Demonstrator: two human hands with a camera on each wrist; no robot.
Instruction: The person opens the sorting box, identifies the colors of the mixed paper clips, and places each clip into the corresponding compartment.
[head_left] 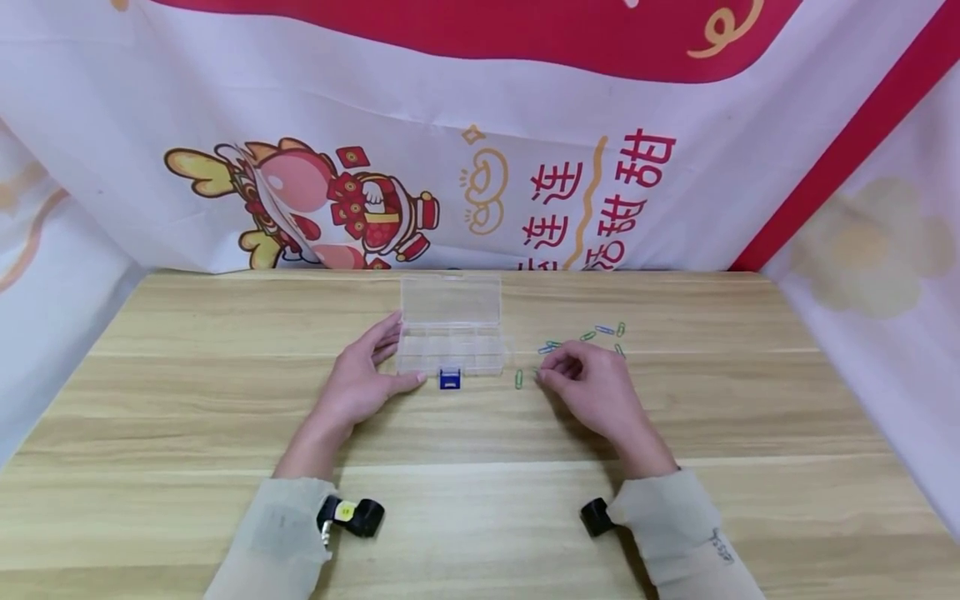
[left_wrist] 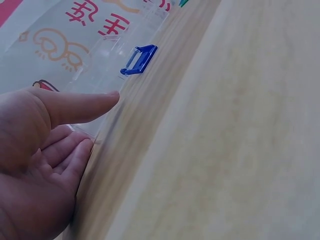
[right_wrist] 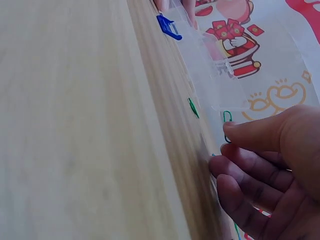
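A clear plastic compartment box (head_left: 450, 350) lies on the table with its lid (head_left: 451, 301) raised at the back. Its blue latch (head_left: 450, 379) hangs at the front. My left hand (head_left: 360, 379) rests against the box's left end, thumb stretched along the front edge and fingers at the side. Between thumb and forefinger, my right hand (head_left: 592, 387) pinches a green paper clip (right_wrist: 227, 116), just right of the box. Another green paper clip (head_left: 519, 379) lies on the table between box and right hand.
Several green and blue paper clips (head_left: 604, 330) lie scattered behind the right hand, some partly hidden by it. The wooden table (head_left: 480, 517) ends at a printed white and red cloth (head_left: 450, 100). Dark wrist cameras (head_left: 367, 517) sit on both sleeves.
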